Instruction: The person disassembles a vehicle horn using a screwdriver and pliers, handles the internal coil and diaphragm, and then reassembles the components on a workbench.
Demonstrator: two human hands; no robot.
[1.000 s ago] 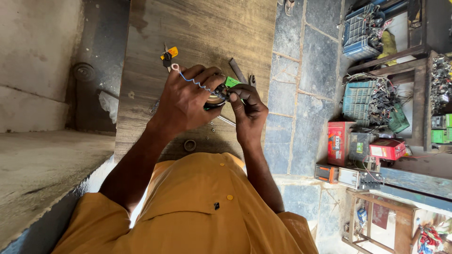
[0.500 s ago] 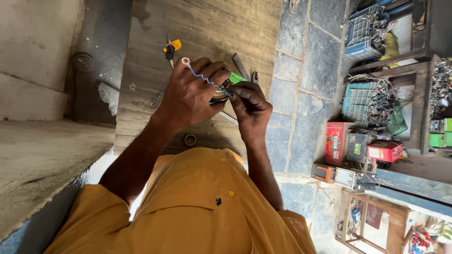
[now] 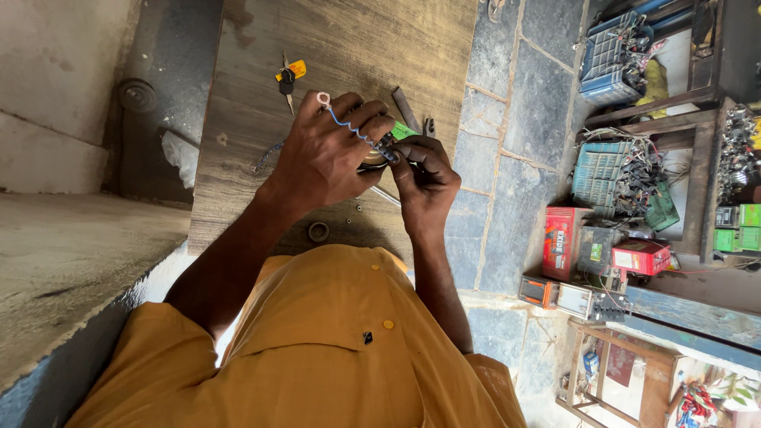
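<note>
Fingers of both hands pinch a blue wire (image 3: 349,127) over the wooden board (image 3: 333,47).

bare board (image 3: 261,87) lies open left of the keys (image 3: 288,77); a metal strip (image 3: 406,108) crowds the right.

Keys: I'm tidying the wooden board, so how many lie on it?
1 key, with a yellow tag, on the wooden board just beyond the left hand. The hands may hide others.
</note>
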